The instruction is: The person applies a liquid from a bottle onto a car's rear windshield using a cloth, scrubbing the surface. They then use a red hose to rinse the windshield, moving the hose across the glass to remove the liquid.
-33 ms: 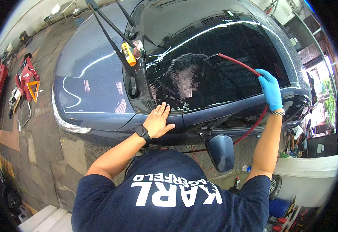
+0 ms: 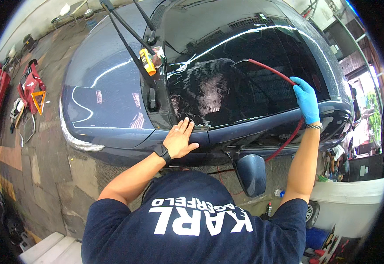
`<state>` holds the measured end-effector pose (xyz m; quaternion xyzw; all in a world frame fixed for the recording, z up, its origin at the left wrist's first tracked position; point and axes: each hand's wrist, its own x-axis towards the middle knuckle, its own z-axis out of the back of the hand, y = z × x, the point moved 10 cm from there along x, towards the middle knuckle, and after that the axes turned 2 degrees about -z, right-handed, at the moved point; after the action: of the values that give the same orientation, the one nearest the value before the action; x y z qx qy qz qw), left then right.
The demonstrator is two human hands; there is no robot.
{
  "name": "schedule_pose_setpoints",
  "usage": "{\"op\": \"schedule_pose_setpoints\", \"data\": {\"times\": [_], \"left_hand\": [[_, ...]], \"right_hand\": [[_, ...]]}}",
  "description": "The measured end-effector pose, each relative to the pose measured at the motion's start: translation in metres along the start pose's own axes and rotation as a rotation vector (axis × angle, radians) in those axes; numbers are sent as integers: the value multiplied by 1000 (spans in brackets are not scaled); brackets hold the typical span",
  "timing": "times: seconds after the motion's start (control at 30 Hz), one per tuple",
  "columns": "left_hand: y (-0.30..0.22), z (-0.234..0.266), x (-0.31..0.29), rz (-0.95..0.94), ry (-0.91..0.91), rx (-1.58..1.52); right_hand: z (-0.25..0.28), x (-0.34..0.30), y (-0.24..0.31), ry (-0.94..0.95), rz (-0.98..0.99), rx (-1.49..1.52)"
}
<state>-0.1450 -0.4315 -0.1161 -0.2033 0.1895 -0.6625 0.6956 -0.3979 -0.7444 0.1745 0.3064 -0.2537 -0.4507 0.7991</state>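
My right hand (image 2: 305, 102), in a blue glove, is closed around a red hose (image 2: 269, 68) above the near side of the car's windshield (image 2: 262, 92). The hose's free end points left over the dark glass, where a wet, rippled patch (image 2: 212, 88) spreads. My bare left hand (image 2: 179, 138) lies flat, fingers stretched out, on the dark blue bodywork beside the windshield's lower near corner. A black watch is on that wrist. From my right hand, the hose runs down past the side mirror (image 2: 251, 175).
Raised wiper arms (image 2: 126, 42) stand over the hood (image 2: 99, 97). A yellow bottle (image 2: 147, 61) rests at the windshield's base. Red car parts (image 2: 31, 81) and an orange warning triangle (image 2: 38, 102) are on the floor at left. A white panel (image 2: 350, 198) stands at right.
The ripples in the wet patch on the windshield have changed shape and reach slightly differently over the glass. Both hands and the hose are in nearly the same places.
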Motion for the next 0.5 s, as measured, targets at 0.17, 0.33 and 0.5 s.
{"op": "schedule_pose_setpoints", "data": {"times": [0.17,0.33,0.5], "left_hand": [[2,-4,-1,-9,16,8],[4,-6,0,-18,35,-1],[-1,-7,-1,-9,45,49]], "right_hand": [[-8,18,3,0,57,-20],[-10,12,1,16,42,-53],[-12,-7,-1,89,26,-26]]}}
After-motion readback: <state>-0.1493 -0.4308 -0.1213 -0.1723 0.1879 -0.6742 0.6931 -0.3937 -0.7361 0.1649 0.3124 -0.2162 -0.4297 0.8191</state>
